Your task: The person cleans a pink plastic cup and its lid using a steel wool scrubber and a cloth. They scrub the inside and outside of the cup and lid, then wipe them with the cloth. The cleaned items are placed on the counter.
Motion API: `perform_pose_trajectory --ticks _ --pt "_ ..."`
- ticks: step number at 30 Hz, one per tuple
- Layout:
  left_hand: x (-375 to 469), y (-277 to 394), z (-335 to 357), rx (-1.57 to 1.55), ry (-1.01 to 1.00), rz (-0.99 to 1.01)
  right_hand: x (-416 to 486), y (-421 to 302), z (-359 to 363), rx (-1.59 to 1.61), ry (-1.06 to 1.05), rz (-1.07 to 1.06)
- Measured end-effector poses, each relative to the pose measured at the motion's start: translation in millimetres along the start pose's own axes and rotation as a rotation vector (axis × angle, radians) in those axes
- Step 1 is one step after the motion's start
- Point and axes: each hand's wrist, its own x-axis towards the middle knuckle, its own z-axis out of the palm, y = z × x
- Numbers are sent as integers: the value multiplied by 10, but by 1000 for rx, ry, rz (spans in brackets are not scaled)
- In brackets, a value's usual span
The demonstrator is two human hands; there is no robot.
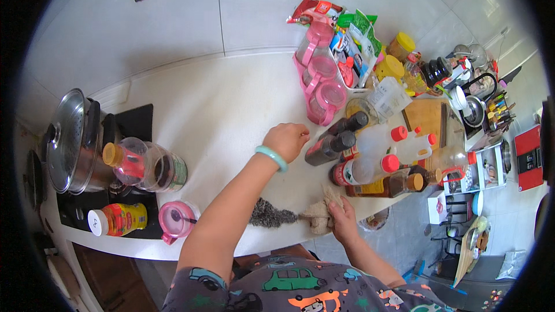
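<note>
My left hand (pixel 287 139), with a pale green bangle (pixel 272 158) at its wrist, is over the white countertop (pixel 208 108). Its fingers are curled, and the palm side is hidden, so I cannot tell whether anything is in it. Just right of it stand two dark bottles with black caps (pixel 329 147). My right hand (pixel 344 220) grips a bunched beige cloth (pixel 318 216) at the counter's front edge. A dark grey, shaggy cloth (pixel 272 214) lies left of the beige one, partly behind my left forearm.
Several sauce bottles (pixel 364 170) crowd the counter's right side. Behind them is a pink rack of lidded seasoning jars (pixel 321 91) beside a basket of packets (pixel 357 52). At left, a lidded steel pot (pixel 69 143), clear jar (pixel 162 167), yellow-labelled jar (pixel 123 220) and pink jar (pixel 175 221) stand.
</note>
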Motion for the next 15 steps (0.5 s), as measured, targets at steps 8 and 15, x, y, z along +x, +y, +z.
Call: perform_pose_trajectory --ticks 8,15 --pt "684 -168 369 -393 -95 -49 66 38 -102 -27 -42 -37" --pt "778 -213 359 -457 -170 51 168 86 -72 -223 -63 -63"
